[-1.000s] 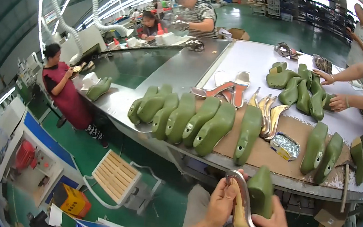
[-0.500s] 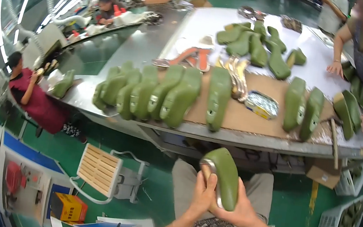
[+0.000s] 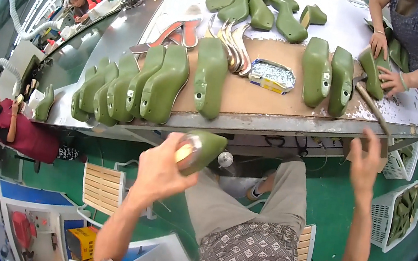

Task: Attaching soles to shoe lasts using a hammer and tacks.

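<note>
My left hand (image 3: 161,169) grips a green shoe last (image 3: 208,152) in front of the table edge. A tan and silvery insole piece shows against its underside. My right hand (image 3: 366,166) is raised with fingers apart and holds nothing. Nearest to it is a hammer (image 3: 375,108), its wooden handle jutting over the table's front edge. Two green lasts (image 3: 317,73) stand left of the hammer. Farther left are a single last (image 3: 209,77) and a row of several more (image 3: 164,87). Between them lie curved insole strips (image 3: 234,48) and a foil-lined packet (image 3: 272,76).
More lasts (image 3: 260,12) lie at the table's back. A co-worker's hands (image 3: 389,65) touch a last at the right. White crates (image 3: 392,215) of lasts stand on the floor at right. A slatted chair (image 3: 103,188) is at left. Other people sit along the left bench.
My hands have parted. The left has carried the last leftward and tilted it; the right has let go and moved right toward the hammer. The view has shifted, and the co-worker's hands have come together.
</note>
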Demonstrator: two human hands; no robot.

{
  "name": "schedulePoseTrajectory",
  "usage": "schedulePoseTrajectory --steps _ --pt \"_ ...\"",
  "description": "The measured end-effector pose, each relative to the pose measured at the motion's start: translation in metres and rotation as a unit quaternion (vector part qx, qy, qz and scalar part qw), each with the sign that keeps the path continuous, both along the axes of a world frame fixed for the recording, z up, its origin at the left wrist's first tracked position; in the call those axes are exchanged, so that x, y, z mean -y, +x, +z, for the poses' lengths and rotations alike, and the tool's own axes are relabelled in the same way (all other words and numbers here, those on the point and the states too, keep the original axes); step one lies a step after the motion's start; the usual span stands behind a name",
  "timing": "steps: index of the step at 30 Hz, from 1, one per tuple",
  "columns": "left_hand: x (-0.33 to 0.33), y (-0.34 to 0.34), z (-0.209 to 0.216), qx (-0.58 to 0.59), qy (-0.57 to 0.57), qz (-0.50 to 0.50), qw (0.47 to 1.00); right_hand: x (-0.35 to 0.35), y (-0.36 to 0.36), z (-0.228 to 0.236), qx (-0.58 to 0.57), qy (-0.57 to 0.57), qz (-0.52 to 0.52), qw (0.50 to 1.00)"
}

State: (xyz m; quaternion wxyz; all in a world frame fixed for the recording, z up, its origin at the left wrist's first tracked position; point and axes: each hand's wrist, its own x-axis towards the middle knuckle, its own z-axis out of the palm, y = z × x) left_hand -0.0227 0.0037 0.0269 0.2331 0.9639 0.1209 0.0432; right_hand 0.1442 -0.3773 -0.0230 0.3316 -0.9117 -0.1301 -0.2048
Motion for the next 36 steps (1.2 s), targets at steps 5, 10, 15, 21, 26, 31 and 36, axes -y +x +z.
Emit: schedulePoseTrajectory --steps 5,10,15,21,26,31,36 --pt "0.001 0.038 -0.007 -0.185 0.060 -0.114 0.974 0.083 0.101 -0.045 0.104 -0.216 -0.107 0.965" --pt "0.012 0.056 -0.013 -0.181 0.149 -0.173 0.957 0.085 0.139 -0.049 0.090 -0.285 -0.056 0.953" --pt "0.006 0.071 -0.024 -0.128 0.184 -0.247 0.943 0.083 0.158 -0.047 0.164 -0.190 -0.048 0.967" --pt "0.012 0.049 -0.011 -0.143 0.153 -0.191 0.959 0.022 0.155 -0.028 0.122 -0.074 0.040 0.989" --pt "0.021 0.056 -0.005 -0.172 0.143 -0.186 0.957 0.009 0.204 -0.035 0.084 -0.094 0.003 0.992" --pt "0.030 0.073 0.002 -0.072 0.088 -0.228 0.967 0.019 0.228 -0.042 -0.004 -0.114 0.030 0.993" --pt "0.035 0.163 -0.005 0.175 0.025 -0.237 0.955 0.005 0.177 -0.025 -0.101 -0.209 -0.057 0.971"
